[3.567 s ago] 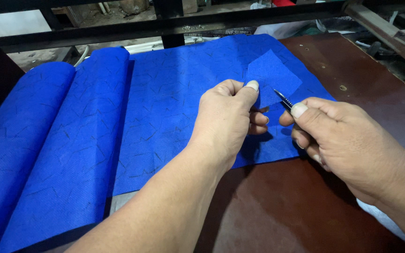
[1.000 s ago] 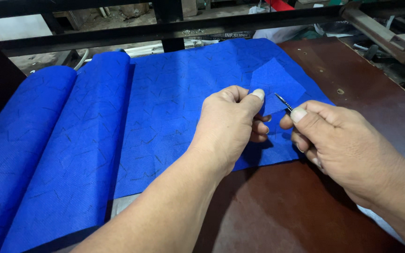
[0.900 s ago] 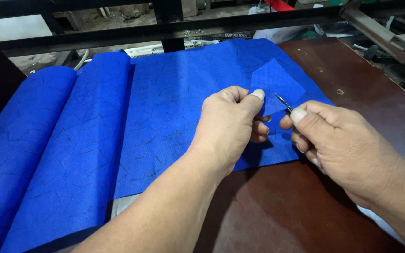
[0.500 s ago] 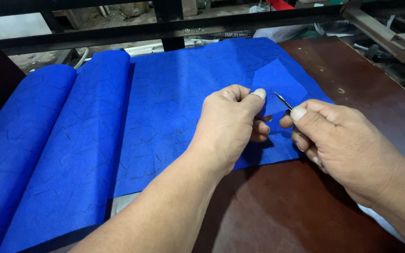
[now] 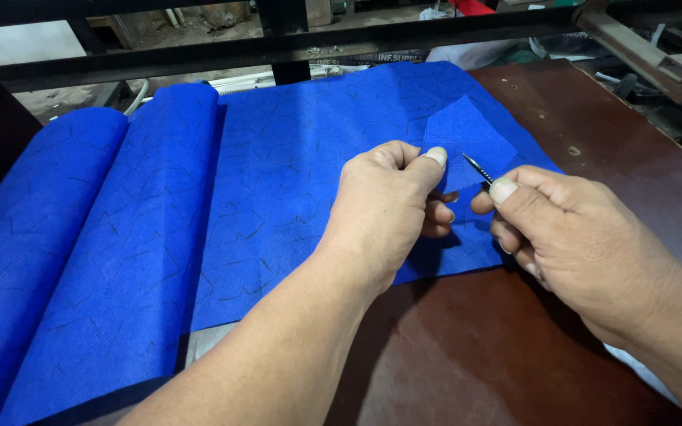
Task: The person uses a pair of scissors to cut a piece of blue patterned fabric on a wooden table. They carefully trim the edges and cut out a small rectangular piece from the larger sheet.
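From the head view, your left hand [image 5: 388,201] is curled, with the thumb pressed against the bent fingers. It seems to pinch the edge of the blue fabric [image 5: 301,181], but the grip itself is hidden behind the knuckles, so I cannot tell it for sure. Your right hand [image 5: 570,237] pinches a thin metal tool [image 5: 477,168] between thumb and fingers. The tool's tip points up and to the left, over a folded flap [image 5: 467,138] of the same fabric. Whether the tip touches the cloth I cannot say.

The fabric lies flat on the brown table [image 5: 562,347], with its near edge just under your two hands. At the left it rises in two long rolls or folds [image 5: 80,237]. A dark metal frame [image 5: 294,47] crosses behind the table.

As for progress, I judge that the work on the fabric is at an early point. The sheet shows no cut, seam or mark that I can see near the tool, and the flap is the only piece turned over. Most of the sheet appears untouched, so nearly all is left to do.
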